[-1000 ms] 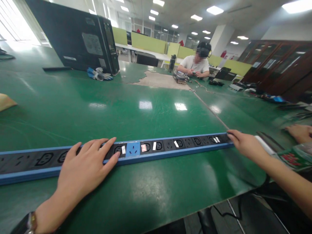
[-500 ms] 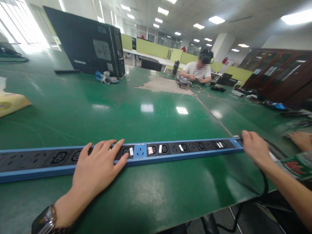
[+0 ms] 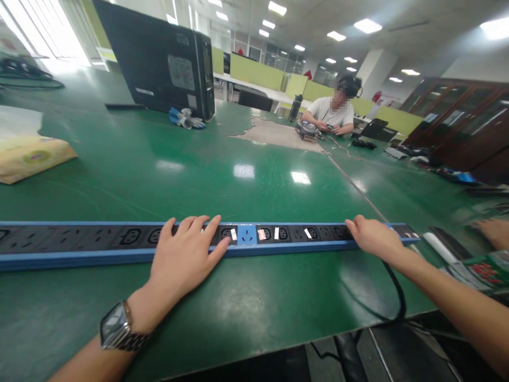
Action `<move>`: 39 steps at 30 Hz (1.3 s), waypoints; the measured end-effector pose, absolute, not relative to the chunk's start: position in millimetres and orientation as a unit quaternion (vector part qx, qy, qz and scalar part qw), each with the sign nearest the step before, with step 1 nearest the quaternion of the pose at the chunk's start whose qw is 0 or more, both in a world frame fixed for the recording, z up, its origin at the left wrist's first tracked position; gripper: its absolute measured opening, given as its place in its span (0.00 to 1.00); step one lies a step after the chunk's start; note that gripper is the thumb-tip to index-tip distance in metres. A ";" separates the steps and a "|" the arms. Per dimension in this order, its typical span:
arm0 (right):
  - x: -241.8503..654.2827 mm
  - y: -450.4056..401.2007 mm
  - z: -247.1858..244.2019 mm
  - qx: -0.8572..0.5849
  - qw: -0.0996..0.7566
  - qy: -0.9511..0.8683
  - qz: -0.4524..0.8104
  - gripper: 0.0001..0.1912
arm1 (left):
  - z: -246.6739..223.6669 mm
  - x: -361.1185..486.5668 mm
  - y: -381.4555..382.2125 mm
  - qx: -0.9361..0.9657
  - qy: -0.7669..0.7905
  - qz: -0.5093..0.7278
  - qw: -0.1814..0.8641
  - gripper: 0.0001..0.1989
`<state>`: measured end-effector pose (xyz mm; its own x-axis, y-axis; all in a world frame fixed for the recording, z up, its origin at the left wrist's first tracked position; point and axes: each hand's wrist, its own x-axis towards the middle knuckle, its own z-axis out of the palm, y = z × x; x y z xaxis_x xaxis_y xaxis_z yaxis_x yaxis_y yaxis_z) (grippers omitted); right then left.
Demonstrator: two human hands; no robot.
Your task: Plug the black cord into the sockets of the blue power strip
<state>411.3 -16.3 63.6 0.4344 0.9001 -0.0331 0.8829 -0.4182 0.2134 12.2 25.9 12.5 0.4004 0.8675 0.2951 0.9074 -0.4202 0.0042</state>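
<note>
A long blue-edged power strip (image 3: 286, 234) with black sockets and small white labels lies across the green table. My left hand (image 3: 186, 249) is laid over its middle, fingers bent toward the far edge and thumb near the front edge, gripping it. Farther right, my right hand (image 3: 374, 236) is closed just over the sockets near the strip's right end. A black power cord (image 3: 397, 289) runs out from under that hand and down past the table's front edge. The cord's plug end is hidden by the fingers.
A black computer case (image 3: 170, 63) stands at the back left, with gloves (image 3: 186, 119) beside it. A yellow tissue pack (image 3: 35, 156) lies at left. Across the table a person (image 3: 332, 114) handles small parts. Another person's hand (image 3: 493, 232) shows at the right edge.
My right hand has moved left from the strip's right end to over its sockets, bringing the black cord along. My left hand stays on the strip. The view has shifted slightly.
</note>
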 end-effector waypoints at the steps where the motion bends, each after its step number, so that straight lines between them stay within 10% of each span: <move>1: 400.4 -16.0 68.2 0.839 0.075 0.537 0.045 0.26 | 12.7 12.3 25.9 -0.834 -0.531 -0.125 0.081 0.30; 7: 303.8 -0.8 77.5 0.787 0.044 0.600 -0.137 0.28 | 13.6 13.6 24.9 -0.831 -0.535 -0.127 0.082 0.29; 14: 264.3 -1.0 74.0 0.773 0.137 0.618 0.042 0.25 | 14.4 12.8 22.0 -0.831 -0.535 -0.137 0.074 0.29; 29: 254.8 11.1 85.8 0.823 0.144 0.546 -0.057 0.29 | 19.8 16.6 7.9 -0.820 -0.514 -0.249 0.038 0.24; 39: 259.8 18.8 83.1 0.802 0.141 0.578 -0.061 0.27 | 17.6 152.8 -30.1 -0.560 -0.357 -0.276 -0.694 0.14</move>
<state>259.8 18.8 83.1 0.3251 0.9091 -0.2604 0.9434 -0.2926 0.1563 152.8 -30.1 17.6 0.5918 0.7842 -0.1866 0.0172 0.2191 0.9755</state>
